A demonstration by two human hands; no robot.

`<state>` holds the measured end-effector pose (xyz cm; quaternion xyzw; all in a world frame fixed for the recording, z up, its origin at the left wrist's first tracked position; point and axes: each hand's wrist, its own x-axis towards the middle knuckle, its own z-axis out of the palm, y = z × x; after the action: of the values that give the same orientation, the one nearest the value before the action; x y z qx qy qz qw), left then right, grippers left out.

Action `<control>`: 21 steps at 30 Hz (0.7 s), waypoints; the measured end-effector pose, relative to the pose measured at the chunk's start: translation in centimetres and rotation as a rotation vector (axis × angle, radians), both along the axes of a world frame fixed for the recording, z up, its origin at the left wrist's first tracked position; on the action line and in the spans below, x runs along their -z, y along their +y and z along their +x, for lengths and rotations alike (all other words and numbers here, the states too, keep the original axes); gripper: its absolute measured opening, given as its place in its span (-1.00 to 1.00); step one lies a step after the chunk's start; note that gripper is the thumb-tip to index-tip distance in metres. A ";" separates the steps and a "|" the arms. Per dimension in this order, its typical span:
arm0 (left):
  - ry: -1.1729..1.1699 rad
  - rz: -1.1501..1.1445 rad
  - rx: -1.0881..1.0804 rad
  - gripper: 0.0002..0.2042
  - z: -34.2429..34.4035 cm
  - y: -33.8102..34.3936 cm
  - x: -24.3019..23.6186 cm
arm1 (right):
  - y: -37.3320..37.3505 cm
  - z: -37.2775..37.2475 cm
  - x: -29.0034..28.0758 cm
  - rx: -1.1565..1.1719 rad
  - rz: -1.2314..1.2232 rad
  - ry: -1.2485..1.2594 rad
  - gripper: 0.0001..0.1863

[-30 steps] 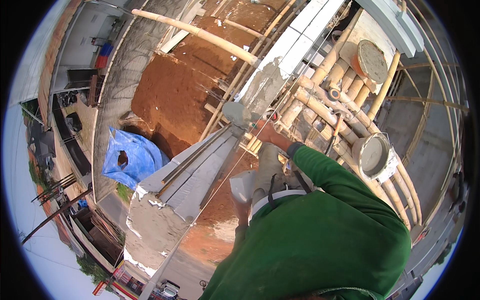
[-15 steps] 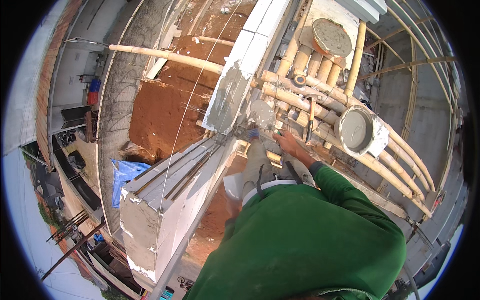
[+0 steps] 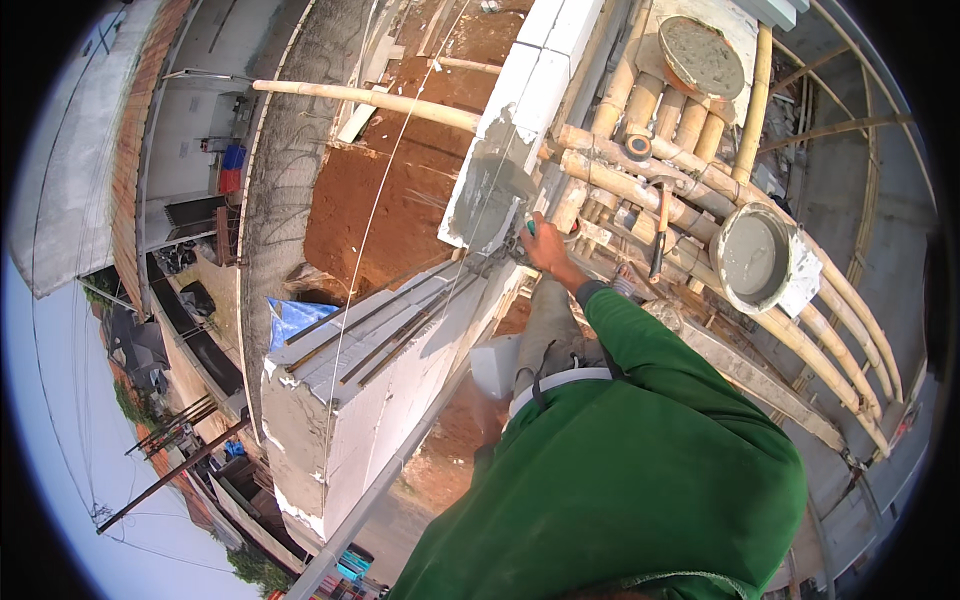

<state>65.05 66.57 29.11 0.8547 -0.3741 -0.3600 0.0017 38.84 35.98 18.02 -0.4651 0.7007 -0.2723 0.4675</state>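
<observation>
My right hand [image 3: 545, 248] grips the green handle of a trowel [image 3: 531, 228] beside the white block wall [image 3: 538, 30], at its mortar-smeared lower end; the blade is mostly hidden. My left hand [image 3: 486, 425], low and partly behind my body, holds a pale grey flat-faced item [image 3: 493, 365]. A narrower white block ledge [image 3: 370, 410] with dark bars on it lies to the left. Right of my right hand are a hammer [image 3: 660, 230] and a bucket of wet mortar [image 3: 752, 260], on bamboo poles.
Bamboo scaffolding [image 3: 690, 215] fills the right, with a mortar basin [image 3: 698, 58] and a tape-like roll [image 3: 637, 147]. A bamboo pole [image 3: 360, 98] and thin strings cross the drop to red soil [image 3: 355, 215]. A blue tarp [image 3: 295, 320] lies below.
The trowel swung away from the mortar patch, down and right; now my right hand is back up against the wall's end, its blade mostly hidden. The whole view has shifted with my head.
</observation>
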 end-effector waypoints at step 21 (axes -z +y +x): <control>-0.087 -0.356 0.649 0.10 -4.8 -12.9 -5.3 | -8.2 -17.7 -3.8 0.243 0.082 -0.219 -0.60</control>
<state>60.25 53.69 34.41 0.6924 -0.6821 -0.2345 0.0200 21.18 27.78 21.82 -0.3250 0.7073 -0.3469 0.5232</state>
